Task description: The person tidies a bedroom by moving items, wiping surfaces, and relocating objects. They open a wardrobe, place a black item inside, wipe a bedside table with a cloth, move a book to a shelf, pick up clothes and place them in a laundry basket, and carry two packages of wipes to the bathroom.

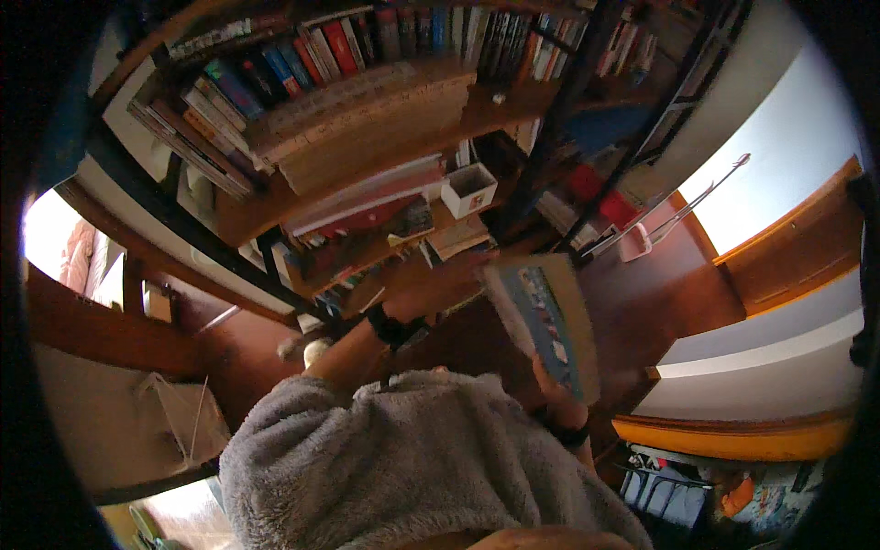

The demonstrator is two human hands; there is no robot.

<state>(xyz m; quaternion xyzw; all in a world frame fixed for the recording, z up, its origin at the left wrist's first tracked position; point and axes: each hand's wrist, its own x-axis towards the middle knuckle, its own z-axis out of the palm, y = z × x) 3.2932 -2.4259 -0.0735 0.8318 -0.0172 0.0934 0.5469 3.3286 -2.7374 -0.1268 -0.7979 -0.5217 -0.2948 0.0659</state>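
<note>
Your grey fleece (pixel 385 458) fills lower centre; your right hand (pixel 555 389), the nearer, grips the book-like item (pixel 541 316) right of centre, long axis running up-left; your left hand (pixel 447 282) blurs mid-frame, grip impossible to tell.

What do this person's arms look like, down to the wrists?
Fluffy grey sleeves leave the forearms partly bare. A chunky black band, perhaps a watch, circles the left wrist; a slimmer dark band is on the right.
</note>
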